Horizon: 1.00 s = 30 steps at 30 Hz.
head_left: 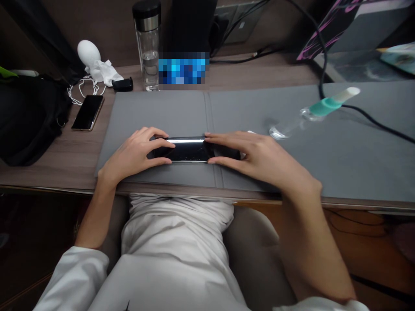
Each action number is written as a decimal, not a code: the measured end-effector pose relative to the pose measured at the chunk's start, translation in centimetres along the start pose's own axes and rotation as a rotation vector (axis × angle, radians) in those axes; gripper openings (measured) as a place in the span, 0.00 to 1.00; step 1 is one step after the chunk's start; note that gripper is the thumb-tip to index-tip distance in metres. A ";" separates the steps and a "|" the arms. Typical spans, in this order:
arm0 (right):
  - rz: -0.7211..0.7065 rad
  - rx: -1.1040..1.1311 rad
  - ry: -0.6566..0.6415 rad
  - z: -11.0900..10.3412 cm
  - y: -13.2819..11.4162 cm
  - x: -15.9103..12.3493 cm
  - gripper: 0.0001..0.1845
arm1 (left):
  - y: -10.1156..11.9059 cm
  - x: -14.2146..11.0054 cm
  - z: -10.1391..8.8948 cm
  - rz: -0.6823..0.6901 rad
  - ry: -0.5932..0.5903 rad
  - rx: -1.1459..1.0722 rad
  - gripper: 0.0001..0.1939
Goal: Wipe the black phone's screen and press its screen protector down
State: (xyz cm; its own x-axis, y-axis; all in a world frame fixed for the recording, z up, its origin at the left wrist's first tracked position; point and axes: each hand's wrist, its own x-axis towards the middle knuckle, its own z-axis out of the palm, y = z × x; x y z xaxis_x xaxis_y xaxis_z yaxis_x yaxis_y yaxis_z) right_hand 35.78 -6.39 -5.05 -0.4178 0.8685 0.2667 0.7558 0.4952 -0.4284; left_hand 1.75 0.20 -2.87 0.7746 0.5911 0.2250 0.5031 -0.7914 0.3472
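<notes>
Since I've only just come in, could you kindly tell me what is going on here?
A person has both hands on a dark phone over the grey mat, its long side across them. The left hand grips one end and the right hand the other. A second phone lies off to the left, and a teal-necked bottle is on the right.

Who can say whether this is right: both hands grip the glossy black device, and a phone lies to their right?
Not quite: the left hand and right hand do grip the glossy black device, but the head view shows the phone lying to their left.
</notes>
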 end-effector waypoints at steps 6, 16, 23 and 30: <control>0.031 0.028 -0.003 0.0 0.1 0.1 0.35 | 0.0 0.0 0.0 -0.005 -0.003 0.006 0.16; 0.064 0.119 -0.056 0.4 0.6 0.5 0.41 | -0.1 -0.1 0.1 -0.006 0.000 -0.005 0.16; 0.068 0.146 -0.053 0.2 0.5 0.6 0.40 | -0.1 -0.1 0.1 -0.016 -0.005 -0.006 0.16; 0.042 0.103 -0.048 0.2 0.5 0.6 0.35 | -0.1 0.0 0.1 -0.018 -0.001 -0.021 0.16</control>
State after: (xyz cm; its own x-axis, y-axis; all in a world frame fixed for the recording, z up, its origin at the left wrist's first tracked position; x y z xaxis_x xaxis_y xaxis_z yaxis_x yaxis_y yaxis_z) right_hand 35.77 -5.61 -5.28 -0.4125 0.8874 0.2059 0.7183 0.4558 -0.5257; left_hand 1.73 0.21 -2.97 0.7657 0.6053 0.2175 0.5089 -0.7769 0.3707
